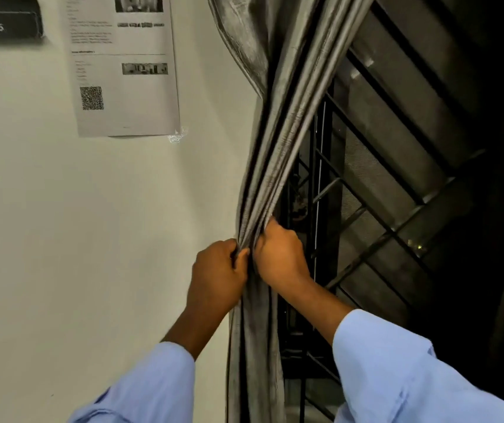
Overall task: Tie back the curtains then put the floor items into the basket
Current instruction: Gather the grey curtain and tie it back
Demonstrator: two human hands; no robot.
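Head view: a grey curtain (pixel 278 141), gathered into tight folds at the wall's edge beside a barred window grille (pixel 375 239), is clenched by the left hand (pixel 217 270) and right hand (pixel 281 254) side by side. Keeping the bundle squeezed while a tie goes round looks key; no tie, basket or floor items show. A printed notice (pixel 125 65) hangs nearby.

We see a grey curtain (pixel 278 154) w/ a slight sheen and darker fold lines. Our sleeves (pixel 397 370) are pale blue. The wall (pixel 61 239) is off-white; the paper sheet (pixel 125 65) on it is white w/ black print & a b/w QR code. The window grille (pixel 375 239) is black, the sign (pixel 3 22) dark w/ white letters.
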